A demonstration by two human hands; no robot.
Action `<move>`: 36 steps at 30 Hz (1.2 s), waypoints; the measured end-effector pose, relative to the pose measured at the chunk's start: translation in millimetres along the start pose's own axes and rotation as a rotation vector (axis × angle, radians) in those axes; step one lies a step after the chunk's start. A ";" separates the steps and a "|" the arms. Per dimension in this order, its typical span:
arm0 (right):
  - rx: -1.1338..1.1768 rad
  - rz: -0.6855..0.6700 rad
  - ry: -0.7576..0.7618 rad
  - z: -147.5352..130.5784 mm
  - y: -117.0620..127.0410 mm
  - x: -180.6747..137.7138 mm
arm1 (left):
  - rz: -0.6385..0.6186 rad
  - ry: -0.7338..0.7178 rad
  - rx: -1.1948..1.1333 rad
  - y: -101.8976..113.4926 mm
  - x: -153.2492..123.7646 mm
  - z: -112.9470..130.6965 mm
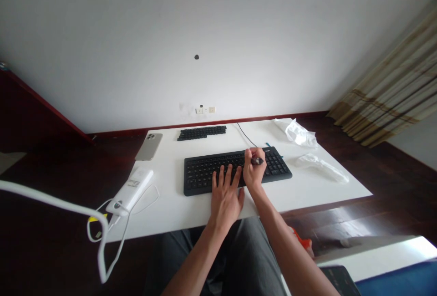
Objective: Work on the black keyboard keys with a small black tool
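Observation:
A black keyboard (201,180) with a number pad at its right lies on the white table in front of me. My left hand (226,193) rests flat with spread fingers on its lower middle part, holding nothing. Just to the right, my right hand (254,168) is closed around a dark-handled tool (257,161), whose handle end sticks out toward the right. The tool's working end is hidden by the hand, so its kind cannot be made out. Behind the keyboard, black keycaps (201,132) appear set out in rows.
On the white table (164,209), a phone (149,146) and a white power strip (131,191) with cables lie at left. Crumpled clear plastic (300,134) and another plastic wrapper (322,167) lie at right. A thin black cable (246,135) runs behind the keyboard.

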State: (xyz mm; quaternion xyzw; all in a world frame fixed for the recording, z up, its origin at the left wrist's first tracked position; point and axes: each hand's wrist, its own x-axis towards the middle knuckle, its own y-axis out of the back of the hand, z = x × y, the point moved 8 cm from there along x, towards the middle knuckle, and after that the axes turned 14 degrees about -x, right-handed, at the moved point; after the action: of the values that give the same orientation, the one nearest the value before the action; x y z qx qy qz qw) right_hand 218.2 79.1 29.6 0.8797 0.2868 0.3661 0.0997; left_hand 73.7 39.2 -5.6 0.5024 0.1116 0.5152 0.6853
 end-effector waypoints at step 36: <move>-0.235 -0.190 0.080 41.2 -22.2 49.1 | -0.052 0.549 -1.563 30.6 166.1 -168.6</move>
State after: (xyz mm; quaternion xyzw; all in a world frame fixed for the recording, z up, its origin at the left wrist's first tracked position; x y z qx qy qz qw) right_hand 265.4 127.0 20.6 0.8156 0.3278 0.4206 0.2245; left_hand 16.2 270.7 0.3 -0.2649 -0.1037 0.5325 0.7972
